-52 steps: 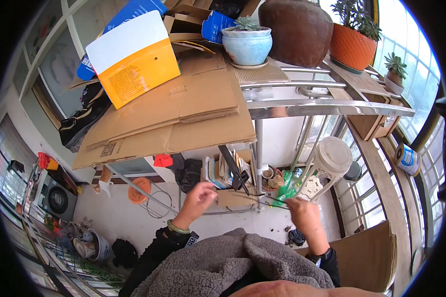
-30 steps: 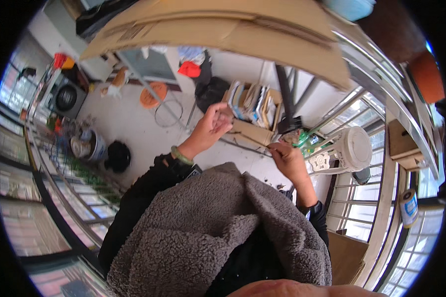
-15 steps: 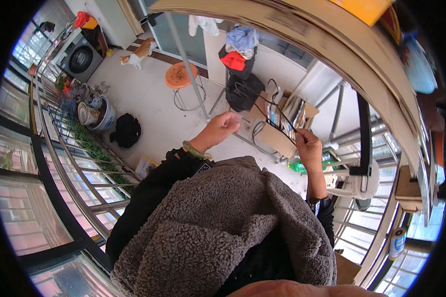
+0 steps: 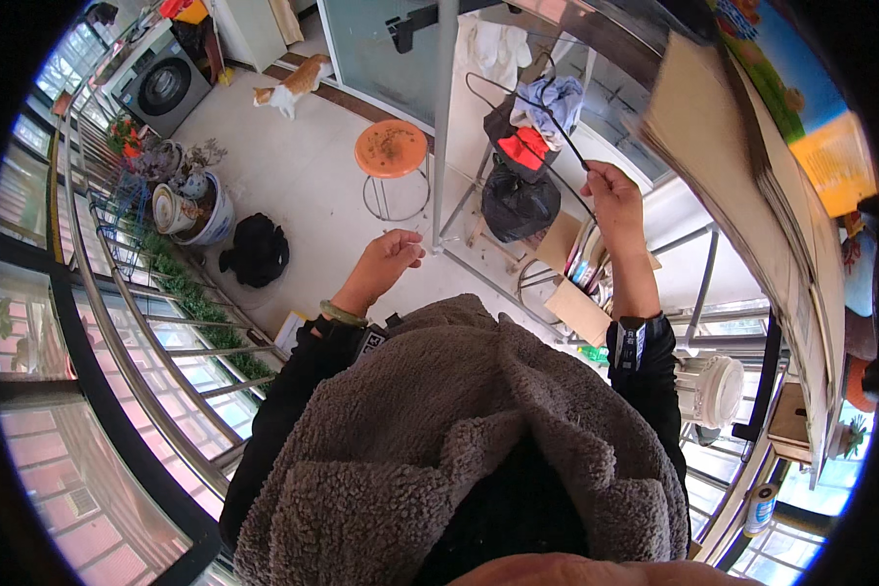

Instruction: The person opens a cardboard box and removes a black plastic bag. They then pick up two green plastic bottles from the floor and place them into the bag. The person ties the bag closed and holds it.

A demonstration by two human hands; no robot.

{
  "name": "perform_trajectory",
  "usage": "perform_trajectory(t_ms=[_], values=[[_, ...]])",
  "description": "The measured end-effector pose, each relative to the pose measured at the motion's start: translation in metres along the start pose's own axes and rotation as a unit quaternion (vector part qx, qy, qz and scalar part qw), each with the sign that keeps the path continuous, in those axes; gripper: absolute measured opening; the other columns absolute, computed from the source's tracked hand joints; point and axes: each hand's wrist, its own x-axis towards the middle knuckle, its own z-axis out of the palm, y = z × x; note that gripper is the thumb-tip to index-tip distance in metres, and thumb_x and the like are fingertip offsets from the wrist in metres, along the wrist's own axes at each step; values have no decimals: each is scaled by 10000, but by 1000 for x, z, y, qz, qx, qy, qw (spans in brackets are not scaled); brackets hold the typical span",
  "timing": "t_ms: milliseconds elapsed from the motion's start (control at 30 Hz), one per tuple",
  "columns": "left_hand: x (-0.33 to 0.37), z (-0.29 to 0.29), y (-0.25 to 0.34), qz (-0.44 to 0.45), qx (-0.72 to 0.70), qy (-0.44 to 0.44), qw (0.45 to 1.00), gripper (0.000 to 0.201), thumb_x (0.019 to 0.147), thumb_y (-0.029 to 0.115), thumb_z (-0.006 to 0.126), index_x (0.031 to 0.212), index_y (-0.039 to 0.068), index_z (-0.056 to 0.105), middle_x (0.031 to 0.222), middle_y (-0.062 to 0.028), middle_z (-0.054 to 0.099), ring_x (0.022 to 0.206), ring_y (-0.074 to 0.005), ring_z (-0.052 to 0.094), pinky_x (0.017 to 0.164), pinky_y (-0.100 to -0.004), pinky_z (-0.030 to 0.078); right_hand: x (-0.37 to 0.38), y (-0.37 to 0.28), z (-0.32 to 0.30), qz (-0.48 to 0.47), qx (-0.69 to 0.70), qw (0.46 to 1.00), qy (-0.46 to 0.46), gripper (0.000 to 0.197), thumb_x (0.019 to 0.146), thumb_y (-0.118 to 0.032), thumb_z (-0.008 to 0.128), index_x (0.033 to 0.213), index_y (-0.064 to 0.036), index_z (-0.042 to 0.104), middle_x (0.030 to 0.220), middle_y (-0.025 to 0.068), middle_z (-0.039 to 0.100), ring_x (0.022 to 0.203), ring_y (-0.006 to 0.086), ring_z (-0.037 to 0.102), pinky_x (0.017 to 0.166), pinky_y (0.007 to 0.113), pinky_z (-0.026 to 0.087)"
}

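Observation:
My right hand is raised, its fingers pinched on the end of a thin black wire clothes hanger. The hanger's hook and wires stretch forward and left, over a heap of clothes. I cannot tell whether it is one hanger or two together. My left hand, a pale green bangle at its wrist, is held lower, over the floor. Its fingers are curled together with nothing visible in them. A light blue garment and a red cloth lie behind the hanger, above a black plastic bag.
An orange-topped stool stands ahead, beside a metal pole. Beyond it is an orange-and-white cat. Flattened cardboard overhangs on the right. A box of papers is below my right hand. Potted plants line the left railing.
My right hand has risen and moved forward with the hanger. My left hand has drawn back to the left. The whole view has shifted, and the cat and stool appear further right.

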Motion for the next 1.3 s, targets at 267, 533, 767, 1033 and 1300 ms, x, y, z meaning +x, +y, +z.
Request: perform_trajectory(t_ms=[267, 533, 767, 1033, 1300], values=[[13, -18, 5, -2, -76, 28, 997, 270, 939, 128, 561, 1136, -57, 563, 934, -72, 646, 862, -129, 608, 808, -267, 497, 33, -27, 44, -7, 12, 1000, -4, 248, 931, -118, 520, 1129, -50, 652, 772, -35, 617, 557, 5, 388, 495, 177, 323], [87, 25, 83, 218, 28, -44, 974, 326, 926, 166, 617, 1157, -58, 561, 927, -103, 655, 865, -145, 645, 762, -258, 515, -32, -37, 35, 121, 95, 987, -44, 281, 979, -112, 469, 1222, -8, 562, 824, 3, 588, 568, 26, 413, 516, 183, 344], [140, 119, 128, 371, 174, 104, 906, 525, 892, 254, 638, 1284, -43, 456, 977, -217, 643, 855, -307, 660, 784, -394, 521, -64, -41, 56, 41, 67, 987, -139, 415, 946, -11, 417, 1361, -4, 399, 1018, 50, 550, 725, 73, 483, 626, 217, 423], [102, 53, 136, 235, -33, -12, 971, 426, 985, 78, 435, 1368, 125, 255, 944, -95, 656, 497, -63, 461, 428, -207, 398, -74, -32, 15, 14, 63, 979, -192, 367, 968, -105, 545, 1321, -18, 496, 1174, 63, 590, 978, 129, 578, 872, 278, 476], [60, -10, 264, 223, 138, -106, 959, 455, 944, 63, 460, 1350, 65, 255, 946, -111, 692, 464, -54, 439, 432, -209, 389, -104, 13, -39, 140, 99, 975, -138, 328, 933, -128, 620, 1241, -27, 575, 1077, 32, 611, 911, 113, 575, 789, 254, 479]])
